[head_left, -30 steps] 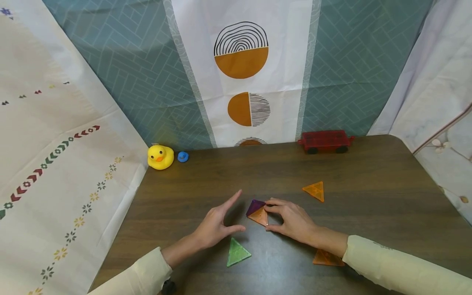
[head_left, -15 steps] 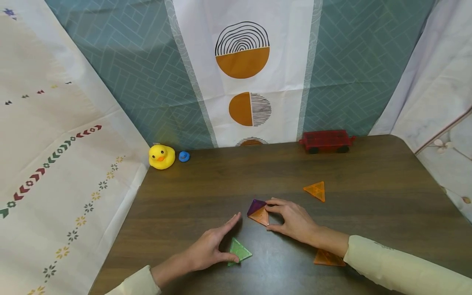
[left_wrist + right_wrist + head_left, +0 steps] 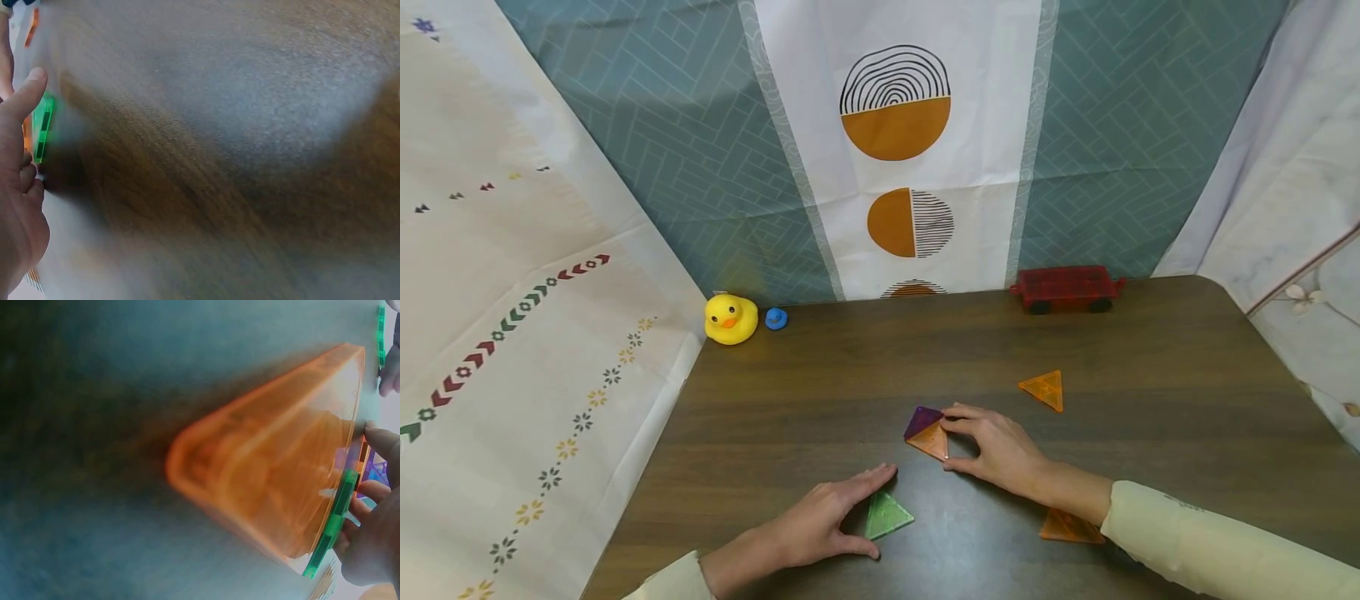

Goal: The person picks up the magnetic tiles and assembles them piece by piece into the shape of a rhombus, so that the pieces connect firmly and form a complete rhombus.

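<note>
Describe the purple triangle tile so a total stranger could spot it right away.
On the wood-grain table, look near the middle, just left of the right hand. There, the purple triangle tile meets an orange triangle tile edge to edge, on that tile's far side. Its dark purple sets it apart from that orange and from the green triangle tile at the left hand.

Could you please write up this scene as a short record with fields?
Left hand: thumb and fingers spread around the green triangle; contact unclear
Right hand: pinches the held orange triangle at its edge
Alongside it: purple triangle
Other orange pieces: far orange triangle; near orange triangle, partly hidden by the right forearm
Far edge: yellow duck, small blue duck, red wheeled cart
Surface: brown table
</note>
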Available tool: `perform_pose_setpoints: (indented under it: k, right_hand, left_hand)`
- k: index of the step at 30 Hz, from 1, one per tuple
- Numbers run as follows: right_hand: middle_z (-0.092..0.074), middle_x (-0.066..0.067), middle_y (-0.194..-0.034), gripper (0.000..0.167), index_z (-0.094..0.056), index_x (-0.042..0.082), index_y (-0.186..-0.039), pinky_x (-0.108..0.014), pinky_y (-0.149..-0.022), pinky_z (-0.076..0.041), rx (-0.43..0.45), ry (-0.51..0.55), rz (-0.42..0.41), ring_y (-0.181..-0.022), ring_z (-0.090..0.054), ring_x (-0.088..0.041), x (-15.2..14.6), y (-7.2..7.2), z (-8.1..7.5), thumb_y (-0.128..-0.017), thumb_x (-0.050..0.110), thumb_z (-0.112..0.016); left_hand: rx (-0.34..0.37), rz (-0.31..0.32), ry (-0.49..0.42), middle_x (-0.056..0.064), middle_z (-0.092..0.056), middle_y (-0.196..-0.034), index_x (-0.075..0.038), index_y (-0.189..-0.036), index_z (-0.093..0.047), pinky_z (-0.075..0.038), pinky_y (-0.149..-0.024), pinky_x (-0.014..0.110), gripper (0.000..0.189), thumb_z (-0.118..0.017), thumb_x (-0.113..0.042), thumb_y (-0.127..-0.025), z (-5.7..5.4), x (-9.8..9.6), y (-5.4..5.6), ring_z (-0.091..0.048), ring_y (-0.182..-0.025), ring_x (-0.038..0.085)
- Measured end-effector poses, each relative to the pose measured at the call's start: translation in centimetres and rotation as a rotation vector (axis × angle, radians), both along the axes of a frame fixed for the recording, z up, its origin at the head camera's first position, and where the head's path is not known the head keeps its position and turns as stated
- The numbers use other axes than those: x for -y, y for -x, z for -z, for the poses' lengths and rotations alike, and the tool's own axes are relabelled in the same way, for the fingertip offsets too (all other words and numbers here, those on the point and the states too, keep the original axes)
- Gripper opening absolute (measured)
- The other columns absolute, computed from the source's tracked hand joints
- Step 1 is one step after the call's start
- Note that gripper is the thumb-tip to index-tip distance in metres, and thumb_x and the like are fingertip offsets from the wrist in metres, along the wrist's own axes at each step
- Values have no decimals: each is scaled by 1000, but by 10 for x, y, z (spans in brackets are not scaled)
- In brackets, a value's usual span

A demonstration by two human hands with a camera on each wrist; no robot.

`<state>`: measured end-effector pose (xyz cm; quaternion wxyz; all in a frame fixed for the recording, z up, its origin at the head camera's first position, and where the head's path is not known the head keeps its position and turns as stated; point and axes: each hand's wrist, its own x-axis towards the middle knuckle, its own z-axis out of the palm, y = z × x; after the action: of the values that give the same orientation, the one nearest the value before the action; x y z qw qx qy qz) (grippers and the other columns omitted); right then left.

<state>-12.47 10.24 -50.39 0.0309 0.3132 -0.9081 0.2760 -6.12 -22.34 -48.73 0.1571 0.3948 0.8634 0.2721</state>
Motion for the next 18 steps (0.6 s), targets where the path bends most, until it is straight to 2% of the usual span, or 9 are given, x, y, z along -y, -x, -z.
perform_pose_setpoints:
  k: [8, 18]
  right_hand:
    - [-67, -6, -142, 59, -77, 6, -129, -54, -102, -55, 5, 0, 11, -135, -61, -32, 0, -1, 0, -83, 38, -94]
    - [-67, -6, -142, 58, -77, 6, -129, -54, -103, -54, 1, -4, 10, -135, -61, -32, 0, 0, 1, -83, 38, -93]
  left_hand:
    - [-4, 20, -46, 9, -43, -165, -11, -166, -38, -49, -111, 45, 85, -78, -41, -96, 1, 2, 2, -49, -146, 28]
    - [-106, 71, -96, 6, -57, -155, -9, -156, -54, -54, -106, 41, 71, -80, -37, -96, 4, 5, 5, -59, -138, 22]
